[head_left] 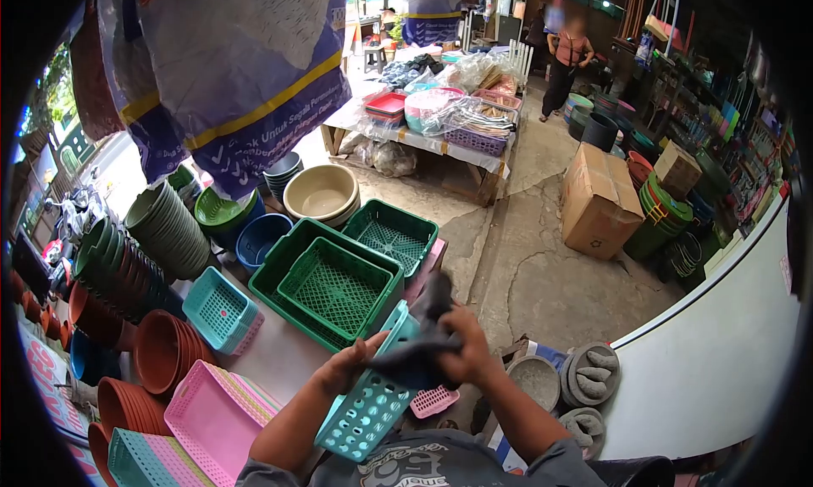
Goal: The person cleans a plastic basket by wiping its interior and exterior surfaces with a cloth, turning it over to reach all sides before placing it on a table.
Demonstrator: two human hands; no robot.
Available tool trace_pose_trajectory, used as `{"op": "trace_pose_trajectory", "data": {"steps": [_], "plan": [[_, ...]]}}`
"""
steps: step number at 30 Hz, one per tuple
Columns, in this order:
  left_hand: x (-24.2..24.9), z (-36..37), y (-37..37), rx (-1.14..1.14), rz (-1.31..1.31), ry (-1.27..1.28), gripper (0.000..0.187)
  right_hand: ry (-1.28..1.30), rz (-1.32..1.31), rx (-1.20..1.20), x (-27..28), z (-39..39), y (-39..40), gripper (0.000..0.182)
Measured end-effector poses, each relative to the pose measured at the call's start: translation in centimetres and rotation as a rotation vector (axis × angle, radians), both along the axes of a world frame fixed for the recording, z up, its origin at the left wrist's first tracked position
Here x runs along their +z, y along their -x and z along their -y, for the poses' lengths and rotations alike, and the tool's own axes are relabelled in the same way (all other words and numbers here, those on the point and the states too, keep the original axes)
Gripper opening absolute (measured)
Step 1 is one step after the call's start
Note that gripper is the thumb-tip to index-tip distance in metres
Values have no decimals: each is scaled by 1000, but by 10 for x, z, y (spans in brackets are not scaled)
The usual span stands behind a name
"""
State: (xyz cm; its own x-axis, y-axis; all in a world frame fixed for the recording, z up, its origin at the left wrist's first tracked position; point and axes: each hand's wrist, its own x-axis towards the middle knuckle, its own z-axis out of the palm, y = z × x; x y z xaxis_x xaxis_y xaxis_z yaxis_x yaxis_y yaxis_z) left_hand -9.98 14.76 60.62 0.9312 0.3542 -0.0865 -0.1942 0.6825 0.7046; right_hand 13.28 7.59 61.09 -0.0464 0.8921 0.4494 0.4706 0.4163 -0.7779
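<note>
My left hand (340, 367) grips the rim of a teal plastic basket (366, 419) with round holes, tilted in front of my chest. In my right hand (467, 345) is a dark cloth (417, 360), bunched and partly blurred, lying across the basket's upper part. Just beyond stand nested dark green baskets (279, 277), with another green basket (391, 233) behind them. A small pink basket (434, 401) shows below my right forearm.
Left are teal baskets (218, 305), pink trays (212, 411) and terracotta pots (165, 351). Stone mortars (590, 373) sit at lower right, beside a white panel (703, 343). A cardboard box (600, 201) stands on the floor. Plastic bags (237, 72) hang overhead; a person (569, 63) stands farther back.
</note>
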Motion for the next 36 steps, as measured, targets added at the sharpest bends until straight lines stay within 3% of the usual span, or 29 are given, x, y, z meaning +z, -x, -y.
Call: {"op": "trace_pose_trajectory", "data": {"steps": [1,4,5,6,8,9,11,13,16,17,19,20,21,22,24,26,27,28,30,32,33,34,35,36], "plan": [[-2,0,1,28,-15,-12,102,324,-460,-90,-3,-3,-5,32],[11,-5,2,60,-28,29,103,217,-435,92,-6,18,7,26],[6,-14,-1,-56,18,55,89,396,-351,186,13,31,22,32],[6,-13,0,-54,15,56,89,-111,-96,147,6,32,38,35],[6,-8,0,86,-367,5,83,-229,177,271,30,31,44,38],[9,-5,2,86,-373,4,83,-232,171,269,24,28,41,38],[18,3,6,156,-320,-269,82,23,-333,303,1,18,30,35],[24,7,15,202,-237,-415,83,419,-427,152,5,9,6,30],[41,15,17,248,-290,-406,53,452,-481,-76,-34,-21,-26,24],[34,13,17,247,-290,-412,53,446,-482,-76,-37,-18,-24,24],[18,7,17,394,-321,-510,37,391,-455,-273,-24,-6,-5,23],[19,9,14,507,-323,-440,28,168,-299,-316,-25,3,8,23],[10,3,17,561,-265,-399,28,26,-360,-166,-3,16,26,28],[1,-1,21,613,-209,-356,28,-229,-130,-86,5,22,39,33],[15,6,16,653,-222,-366,30,-404,34,15,20,29,57,35],[17,10,18,717,-110,-299,34,-327,280,-190,-80,-8,37,32],[25,15,17,739,-59,-310,40,-387,-74,-206,-5,1,30,31],[3,5,32,665,3,-408,52,-291,-280,-314,-49,-15,13,30],[7,10,29,721,-9,-341,60,86,-850,-334,-27,-22,-1,33],[-3,9,20,803,25,-279,59,-190,-390,-406,-42,-10,23,36],[-5,7,16,883,56,-212,59,-241,-305,-266,-45,4,39,45],[-4,7,16,894,62,-210,59,-68,-437,-144,-79,11,63,62],[1,7,17,883,68,-226,60,236,-322,87,-110,0,76,73],[8,8,19,873,74,-244,62,-250,320,-29,-31,23,74,70]]}}
